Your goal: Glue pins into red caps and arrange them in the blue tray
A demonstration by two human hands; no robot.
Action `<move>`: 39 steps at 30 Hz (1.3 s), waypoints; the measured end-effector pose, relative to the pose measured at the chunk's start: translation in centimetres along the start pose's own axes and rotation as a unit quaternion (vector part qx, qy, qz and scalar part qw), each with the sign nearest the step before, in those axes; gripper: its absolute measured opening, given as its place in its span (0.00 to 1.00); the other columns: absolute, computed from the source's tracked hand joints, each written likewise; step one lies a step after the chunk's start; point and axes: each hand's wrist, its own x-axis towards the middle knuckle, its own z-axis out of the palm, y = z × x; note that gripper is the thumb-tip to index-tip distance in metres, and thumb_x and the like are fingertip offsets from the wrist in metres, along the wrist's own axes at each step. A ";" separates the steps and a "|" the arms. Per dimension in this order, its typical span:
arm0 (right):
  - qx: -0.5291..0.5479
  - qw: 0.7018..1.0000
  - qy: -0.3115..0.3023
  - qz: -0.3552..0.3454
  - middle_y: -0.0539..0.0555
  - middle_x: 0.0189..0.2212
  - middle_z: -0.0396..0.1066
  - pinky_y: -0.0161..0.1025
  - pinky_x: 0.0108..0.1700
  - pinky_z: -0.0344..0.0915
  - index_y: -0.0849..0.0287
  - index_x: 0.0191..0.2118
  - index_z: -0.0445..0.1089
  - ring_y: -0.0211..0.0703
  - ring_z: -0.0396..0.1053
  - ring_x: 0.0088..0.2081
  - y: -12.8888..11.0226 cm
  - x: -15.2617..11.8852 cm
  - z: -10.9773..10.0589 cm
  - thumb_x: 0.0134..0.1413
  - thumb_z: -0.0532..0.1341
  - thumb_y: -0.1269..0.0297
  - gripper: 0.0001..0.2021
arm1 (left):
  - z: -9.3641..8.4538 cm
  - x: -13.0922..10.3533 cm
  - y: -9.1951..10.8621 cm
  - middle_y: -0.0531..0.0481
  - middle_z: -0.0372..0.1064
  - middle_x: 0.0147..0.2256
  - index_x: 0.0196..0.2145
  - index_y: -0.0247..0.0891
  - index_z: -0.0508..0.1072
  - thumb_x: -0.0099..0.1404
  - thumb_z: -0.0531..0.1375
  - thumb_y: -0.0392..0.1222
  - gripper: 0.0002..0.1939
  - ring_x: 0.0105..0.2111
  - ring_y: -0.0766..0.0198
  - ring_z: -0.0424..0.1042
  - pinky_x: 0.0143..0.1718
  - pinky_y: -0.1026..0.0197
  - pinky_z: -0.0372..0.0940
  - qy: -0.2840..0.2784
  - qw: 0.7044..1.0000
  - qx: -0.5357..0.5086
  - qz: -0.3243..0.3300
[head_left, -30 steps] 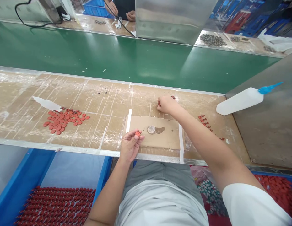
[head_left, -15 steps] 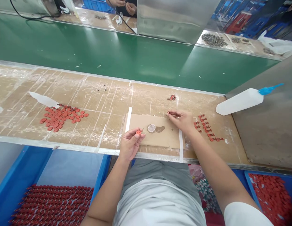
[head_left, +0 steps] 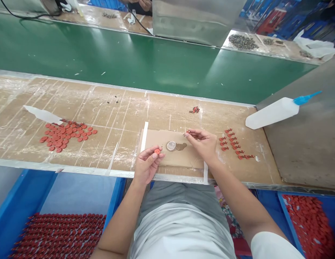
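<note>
One red disc [head_left: 157, 151] is being pinched by the left hand [head_left: 146, 166], eight o'clock from one pale coin-like round [head_left: 171, 145]; one reddish bit [head_left: 187, 132] by the right hand [head_left: 206, 144], two o'clock.

Matt red discs [head_left: 58, 137], glossy taped cardboard worktop [head_left: 135, 115], smooth plastic bottle [head_left: 272, 113], dull metal panel [head_left: 305, 140]

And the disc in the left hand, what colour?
Orange-red; the disc shows best in the head view.
</note>
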 end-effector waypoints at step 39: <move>-0.101 0.958 -0.063 -0.260 0.51 0.35 0.78 0.44 0.39 0.73 0.46 0.40 0.75 0.44 0.75 0.34 1.8 -2.2 3.0 0.49 0.66 0.67 0.11 | -0.3 -0.5 0.4 0.49 0.77 0.37 0.37 0.40 0.78 0.51 0.69 0.37 0.13 0.31 0.69 0.77 0.43 0.63 0.72 0.003 0.999 -0.027 -0.021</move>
